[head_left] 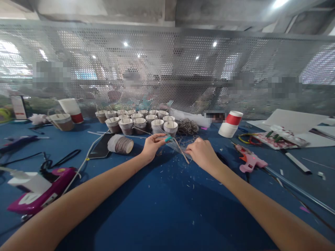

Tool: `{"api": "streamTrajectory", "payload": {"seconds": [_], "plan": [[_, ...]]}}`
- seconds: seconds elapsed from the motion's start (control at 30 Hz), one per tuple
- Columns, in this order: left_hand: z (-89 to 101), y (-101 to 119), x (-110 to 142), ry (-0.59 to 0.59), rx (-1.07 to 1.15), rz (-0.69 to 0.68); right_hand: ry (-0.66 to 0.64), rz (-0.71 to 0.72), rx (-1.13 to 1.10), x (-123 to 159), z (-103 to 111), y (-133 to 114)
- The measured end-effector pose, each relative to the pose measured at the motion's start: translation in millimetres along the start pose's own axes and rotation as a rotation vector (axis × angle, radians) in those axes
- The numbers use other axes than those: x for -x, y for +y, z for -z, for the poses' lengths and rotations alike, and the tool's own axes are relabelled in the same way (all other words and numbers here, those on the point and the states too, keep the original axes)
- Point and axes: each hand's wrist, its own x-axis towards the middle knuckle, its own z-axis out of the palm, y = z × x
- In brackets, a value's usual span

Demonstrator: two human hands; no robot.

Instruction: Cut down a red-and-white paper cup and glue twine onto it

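My left hand [153,147] is closed in a pinch over the middle of the table, with a small teal piece [168,138] at its fingertips. My right hand [202,152] is closed too, thumb against curled fingers, just to the right. Thin pale strands, blurred, stretch between the two hands. A tan, stick-like length of twine [181,151] slants down between them, close to the right fingertips. Behind the hands lies a tangled heap of brown twine [187,127]. Left of my left hand, a cup wrapped in brown and white [120,144] rests on its side.
Several small handled pots [140,123] stand in rows at the back. Paper cups [230,124] are stacked on the right, near a pink glue gun [251,159]. A magenta power strip [43,193] and a dark phone [99,147] lie left. Perforated metal panel [167,69] closes the far side.
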Motion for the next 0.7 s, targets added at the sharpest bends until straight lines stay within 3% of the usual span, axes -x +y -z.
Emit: {"api": "streamTrajectory", "payload": {"seconds": [0.53,0.7], "plan": [[-1.8,1.1,2.3,-0.038,-0.016,0.036,0.084,-0.023,-0.076,1.7,2.4,-1.3],[-1.2,0.4,1.1,-0.02,-0.013,0.005,0.029,-0.011,-0.075,1.1,3.0,-2.4]]}}
